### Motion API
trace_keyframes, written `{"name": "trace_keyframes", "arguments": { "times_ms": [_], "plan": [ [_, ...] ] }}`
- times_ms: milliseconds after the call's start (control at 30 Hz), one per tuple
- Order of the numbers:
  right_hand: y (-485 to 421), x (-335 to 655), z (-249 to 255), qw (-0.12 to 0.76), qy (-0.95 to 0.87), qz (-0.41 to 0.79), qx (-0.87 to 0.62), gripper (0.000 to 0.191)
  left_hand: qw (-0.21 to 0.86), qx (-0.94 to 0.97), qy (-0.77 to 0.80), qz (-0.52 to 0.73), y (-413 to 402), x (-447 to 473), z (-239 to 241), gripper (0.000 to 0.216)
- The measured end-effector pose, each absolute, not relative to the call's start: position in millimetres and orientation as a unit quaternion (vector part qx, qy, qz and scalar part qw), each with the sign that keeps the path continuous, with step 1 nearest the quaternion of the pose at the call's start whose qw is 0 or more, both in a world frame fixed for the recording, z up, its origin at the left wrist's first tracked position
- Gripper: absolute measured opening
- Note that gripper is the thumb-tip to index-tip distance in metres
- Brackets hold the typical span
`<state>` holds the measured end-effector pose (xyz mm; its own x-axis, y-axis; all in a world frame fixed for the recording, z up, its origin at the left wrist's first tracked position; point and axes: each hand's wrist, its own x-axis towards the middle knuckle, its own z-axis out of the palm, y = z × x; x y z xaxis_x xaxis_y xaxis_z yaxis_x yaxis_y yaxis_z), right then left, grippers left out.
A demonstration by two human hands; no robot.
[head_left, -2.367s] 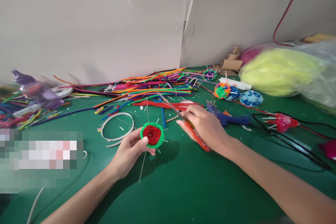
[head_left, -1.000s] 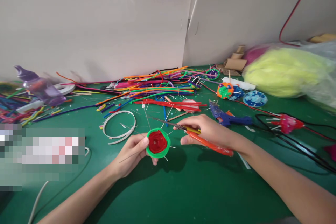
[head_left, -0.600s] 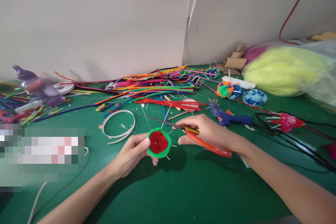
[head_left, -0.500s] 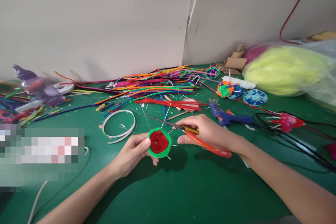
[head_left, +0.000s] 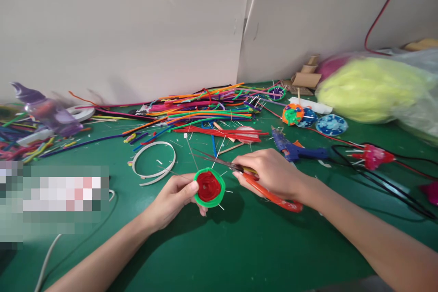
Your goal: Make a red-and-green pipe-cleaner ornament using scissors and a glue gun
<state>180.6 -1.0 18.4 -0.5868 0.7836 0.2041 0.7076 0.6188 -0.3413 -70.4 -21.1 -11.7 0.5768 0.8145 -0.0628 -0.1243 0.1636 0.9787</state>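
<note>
My left hand [head_left: 181, 196] pinches a small round piece, a red disc with a green rim [head_left: 209, 188], by its left edge. Thin white spokes stick out around the rim, longer at the top and short at the right. With my right hand [head_left: 263, 171] I hold scissors [head_left: 270, 194] with red-orange handles; the other handle shows yellow between my fingers. Their blades point left, just above the disc, close to a long upper spoke. Whether the blades touch that spoke I cannot tell.
Behind my hands lies a heap of coloured pipe cleaners [head_left: 205, 112]. A white strip coil [head_left: 153, 159] lies left, beyond it a purple bottle [head_left: 51, 112]. Right are a blue glue gun [head_left: 297, 149], finished round pieces [head_left: 331, 124], black cables [head_left: 386, 185] and a bag of yellow material [head_left: 369, 91].
The disc has shifted slightly right and down in my left hand. My right fingers have closed in around the scissors, whose blades sit at a slightly different angle.
</note>
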Motion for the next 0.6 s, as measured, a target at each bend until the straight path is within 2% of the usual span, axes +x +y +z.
{"name": "trace_keyframes", "arguments": {
  "times_ms": [133, 300, 600],
  "plan": [
    [-1, 180, 14, 0.173, -0.888, 0.090, -0.416, 0.017, 0.699, 0.549, 0.310, 0.337, -21, -71, -12, 0.041],
    [4, 181, 10, 0.224, -0.873, 0.080, -0.426, 0.024, 0.723, 0.487, 0.296, 0.392, -19, -70, -12, 0.037],
    [9, 182, 8, 0.209, -0.849, 0.132, -0.468, 0.028, 0.747, 0.441, 0.280, 0.411, -18, -69, -9, 0.034]
  ]
}}
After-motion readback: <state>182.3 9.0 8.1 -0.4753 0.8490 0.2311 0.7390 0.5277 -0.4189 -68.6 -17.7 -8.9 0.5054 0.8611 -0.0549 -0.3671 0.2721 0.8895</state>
